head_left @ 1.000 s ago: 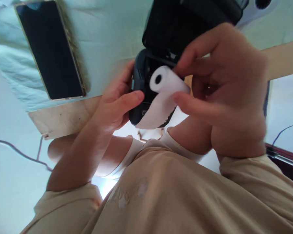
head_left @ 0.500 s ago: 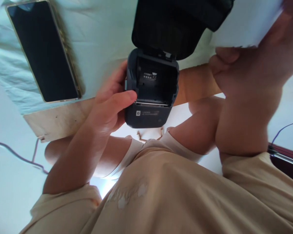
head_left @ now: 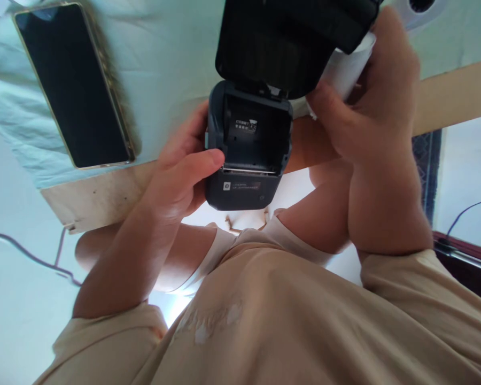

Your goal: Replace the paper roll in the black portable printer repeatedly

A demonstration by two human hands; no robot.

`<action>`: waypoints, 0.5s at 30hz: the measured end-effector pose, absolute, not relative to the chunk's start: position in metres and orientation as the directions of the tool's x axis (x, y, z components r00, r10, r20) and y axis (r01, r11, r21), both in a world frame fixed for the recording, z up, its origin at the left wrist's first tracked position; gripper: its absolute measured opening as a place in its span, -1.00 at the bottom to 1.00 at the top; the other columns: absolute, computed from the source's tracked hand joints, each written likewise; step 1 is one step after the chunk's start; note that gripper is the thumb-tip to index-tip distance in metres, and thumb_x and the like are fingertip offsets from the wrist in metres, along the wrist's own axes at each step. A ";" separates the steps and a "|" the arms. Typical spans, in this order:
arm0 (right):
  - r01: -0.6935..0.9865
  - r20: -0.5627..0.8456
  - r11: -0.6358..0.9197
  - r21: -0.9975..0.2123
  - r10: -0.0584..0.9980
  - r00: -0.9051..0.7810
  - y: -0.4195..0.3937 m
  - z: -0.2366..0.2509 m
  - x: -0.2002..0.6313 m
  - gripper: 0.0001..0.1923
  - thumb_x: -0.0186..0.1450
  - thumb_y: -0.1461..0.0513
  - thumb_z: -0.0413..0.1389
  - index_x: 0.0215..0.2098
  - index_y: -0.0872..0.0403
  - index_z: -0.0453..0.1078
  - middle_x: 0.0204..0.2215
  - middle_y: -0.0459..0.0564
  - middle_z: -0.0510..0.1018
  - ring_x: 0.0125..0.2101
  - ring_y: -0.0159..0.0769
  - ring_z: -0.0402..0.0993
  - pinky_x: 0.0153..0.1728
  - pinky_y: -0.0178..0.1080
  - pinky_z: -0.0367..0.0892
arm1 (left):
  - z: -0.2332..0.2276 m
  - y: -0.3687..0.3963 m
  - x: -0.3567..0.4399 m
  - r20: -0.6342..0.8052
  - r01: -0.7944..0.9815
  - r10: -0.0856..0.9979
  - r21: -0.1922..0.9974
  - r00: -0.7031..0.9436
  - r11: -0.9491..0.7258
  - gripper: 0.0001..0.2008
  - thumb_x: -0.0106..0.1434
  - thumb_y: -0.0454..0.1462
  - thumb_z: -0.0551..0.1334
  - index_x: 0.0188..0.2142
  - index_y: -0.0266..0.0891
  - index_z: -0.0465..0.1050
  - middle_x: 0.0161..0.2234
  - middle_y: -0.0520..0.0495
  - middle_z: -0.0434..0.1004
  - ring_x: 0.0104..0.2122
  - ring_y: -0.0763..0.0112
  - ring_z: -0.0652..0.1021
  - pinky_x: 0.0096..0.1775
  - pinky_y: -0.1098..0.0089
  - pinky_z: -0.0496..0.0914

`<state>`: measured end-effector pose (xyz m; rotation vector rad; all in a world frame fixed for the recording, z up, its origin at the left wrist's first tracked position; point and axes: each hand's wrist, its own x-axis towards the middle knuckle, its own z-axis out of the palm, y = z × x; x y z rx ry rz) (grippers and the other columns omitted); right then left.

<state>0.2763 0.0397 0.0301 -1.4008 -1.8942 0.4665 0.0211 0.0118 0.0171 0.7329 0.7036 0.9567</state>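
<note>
My left hand (head_left: pixel 186 171) grips the left side of a small dark printer (head_left: pixel 244 160), thumb on its front edge. The printer's lid (head_left: pixel 288 37) stands open and the paper bay is bare. My right hand (head_left: pixel 369 107) is up at the right of the lid, fingers closed around a white paper roll (head_left: pixel 347 69), mostly hidden behind the lid and my fingers.
A black phone (head_left: pixel 70 80) lies screen-up on a pale green cloth (head_left: pixel 164 53) at the upper left. The wooden table edge (head_left: pixel 100 195) runs across the middle. A thin cable (head_left: pixel 24 251) trails at the left; another (head_left: pixel 465 214) at the right.
My right hand lifted the paper roll out of the printer's bay and carried it up to the right, beside the open lid. My left hand stayed on the printer.
</note>
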 end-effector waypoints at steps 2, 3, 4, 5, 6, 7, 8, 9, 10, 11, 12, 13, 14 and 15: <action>0.688 0.289 0.316 -0.653 0.944 -0.160 0.037 0.031 0.275 -0.67 0.36 0.15 0.22 0.07 0.00 0.41 -0.15 -0.05 0.50 -0.25 -0.42 0.38 -0.19 -0.29 0.34 | 0.019 0.012 0.020 -0.182 -0.461 0.882 0.796 0.436 0.392 -0.55 0.19 -0.22 0.46 0.07 -0.24 0.55 -0.16 -0.06 0.69 -0.28 0.35 0.67 -0.26 0.34 0.62; 0.696 0.290 0.316 -0.645 0.944 -0.160 0.036 0.031 0.275 -0.66 0.34 0.21 0.23 0.08 -0.03 0.39 -0.19 -0.08 0.48 -0.31 -0.46 0.33 -0.26 -0.31 0.31 | 0.019 0.012 0.019 -0.169 -0.477 0.880 0.787 0.443 0.392 -0.56 0.21 -0.23 0.46 0.08 -0.25 0.54 -0.16 -0.05 0.69 -0.29 0.37 0.67 -0.26 0.36 0.63; 0.705 0.314 0.326 -0.630 0.937 -0.153 0.036 0.031 0.275 -0.64 0.31 0.28 0.22 0.07 -0.04 0.39 -0.23 -0.11 0.47 -0.36 -0.49 0.28 -0.31 -0.33 0.28 | 0.019 0.012 0.019 -0.161 -0.492 0.878 0.776 0.452 0.395 -0.57 0.22 -0.24 0.45 0.07 -0.25 0.54 -0.18 -0.03 0.68 -0.30 0.41 0.67 -0.25 0.38 0.63; 0.719 0.335 0.338 -0.607 0.929 -0.154 0.035 0.031 0.275 -0.62 0.28 0.34 0.20 0.05 -0.03 0.38 -0.24 -0.12 0.48 -0.39 -0.50 0.26 -0.31 -0.33 0.28 | 0.019 0.012 0.018 -0.156 -0.503 0.873 0.765 0.462 0.402 -0.58 0.22 -0.26 0.46 0.07 -0.25 0.54 -0.18 -0.02 0.68 -0.30 0.43 0.66 -0.24 0.40 0.63; 0.735 0.358 0.355 -0.578 0.919 -0.162 0.035 0.031 0.275 -0.61 0.25 0.39 0.17 0.03 -0.02 0.39 -0.22 -0.12 0.50 -0.37 -0.50 0.29 -0.28 -0.33 0.32 | 0.019 0.012 0.018 -0.155 -0.509 0.870 0.757 0.467 0.408 -0.59 0.23 -0.27 0.46 0.06 -0.25 0.54 -0.19 -0.01 0.68 -0.31 0.45 0.66 -0.24 0.42 0.63; 0.749 0.376 0.372 -0.548 0.910 -0.176 0.036 0.031 0.276 -0.59 0.22 0.43 0.15 0.00 0.00 0.40 -0.18 -0.12 0.54 -0.34 -0.48 0.35 -0.21 -0.33 0.37 | 0.019 0.012 0.018 -0.156 -0.513 0.871 0.754 0.465 0.409 -0.60 0.23 -0.27 0.45 0.06 -0.25 0.55 -0.21 0.01 0.68 -0.32 0.47 0.66 -0.25 0.44 0.63; 0.761 0.384 0.388 -0.520 0.902 -0.198 0.036 0.031 0.277 -0.57 0.18 0.46 0.13 -0.01 0.02 0.41 -0.13 -0.10 0.58 -0.28 -0.45 0.43 -0.15 -0.32 0.42 | 0.019 0.012 0.018 -0.158 -0.513 0.872 0.755 0.464 0.410 -0.61 0.24 -0.27 0.46 0.05 -0.25 0.56 -0.22 0.01 0.68 -0.34 0.48 0.65 -0.26 0.45 0.63; 0.773 0.381 0.400 -0.493 0.898 -0.221 0.037 0.031 0.278 -0.55 0.16 0.47 0.12 -0.01 0.04 0.43 -0.10 -0.08 0.60 -0.20 -0.40 0.51 -0.08 -0.30 0.45 | 0.019 0.012 0.018 -0.161 -0.509 0.872 0.757 0.462 0.410 -0.61 0.24 -0.26 0.45 0.05 -0.25 0.56 -0.21 0.00 0.68 -0.33 0.46 0.65 -0.27 0.45 0.63; 0.784 0.370 0.408 -0.468 0.896 -0.245 0.038 0.031 0.279 -0.54 0.15 0.48 0.12 -0.01 0.06 0.44 -0.08 -0.05 0.61 -0.13 -0.35 0.56 -0.03 -0.29 0.48 | 0.019 0.012 0.018 -0.165 -0.506 0.872 0.759 0.460 0.411 -0.60 0.23 -0.26 0.45 0.06 -0.25 0.56 -0.20 -0.01 0.68 -0.32 0.44 0.67 -0.28 0.44 0.62; 0.791 0.354 0.415 -0.450 0.896 -0.269 0.038 0.031 0.279 -0.52 0.14 0.48 0.11 0.01 0.09 0.45 -0.07 -0.02 0.62 -0.08 -0.31 0.59 0.01 -0.28 0.49 | 0.019 0.013 0.018 -0.170 -0.504 0.872 0.759 0.458 0.413 -0.59 0.23 -0.27 0.45 0.07 -0.24 0.56 -0.19 -0.02 0.69 -0.30 0.42 0.67 -0.28 0.43 0.63; 0.789 0.345 0.426 -0.442 0.893 -0.288 0.038 0.032 0.280 -0.51 0.14 0.49 0.10 0.03 0.11 0.46 -0.08 0.00 0.62 -0.06 -0.29 0.60 0.04 -0.28 0.50 | 0.019 0.013 0.019 -0.174 -0.501 0.871 0.759 0.459 0.416 -0.58 0.21 -0.27 0.45 0.07 -0.24 0.56 -0.18 -0.02 0.69 -0.29 0.40 0.68 -0.27 0.41 0.63; 0.779 0.340 0.446 -0.440 0.886 -0.315 0.037 0.032 0.281 -0.48 0.14 0.49 0.10 0.06 0.13 0.46 -0.07 0.01 0.61 -0.03 -0.28 0.60 0.06 -0.28 0.50 | 0.019 0.013 0.019 -0.178 -0.498 0.870 0.759 0.460 0.419 -0.57 0.20 -0.28 0.45 0.07 -0.24 0.57 -0.16 -0.03 0.69 -0.26 0.37 0.69 -0.27 0.40 0.63; 0.761 0.348 0.474 -0.442 0.873 -0.342 0.036 0.033 0.281 -0.44 0.14 0.49 0.09 0.11 0.14 0.46 -0.05 0.03 0.61 0.00 -0.27 0.60 0.08 -0.27 0.49 | 0.019 0.013 0.019 -0.180 -0.497 0.869 0.758 0.461 0.421 -0.58 0.18 -0.28 0.45 0.06 -0.23 0.57 -0.16 -0.02 0.69 -0.26 0.37 0.68 -0.27 0.40 0.62; 0.735 0.369 0.503 -0.455 0.857 -0.359 0.035 0.034 0.281 -0.41 0.15 0.48 0.09 0.14 0.14 0.46 -0.03 0.03 0.60 0.02 -0.26 0.59 0.09 -0.26 0.49 | 0.019 0.014 0.019 -0.177 -0.500 0.870 0.758 0.461 0.419 -0.59 0.19 -0.27 0.45 0.04 -0.23 0.58 -0.17 -0.01 0.68 -0.28 0.39 0.67 -0.29 0.42 0.60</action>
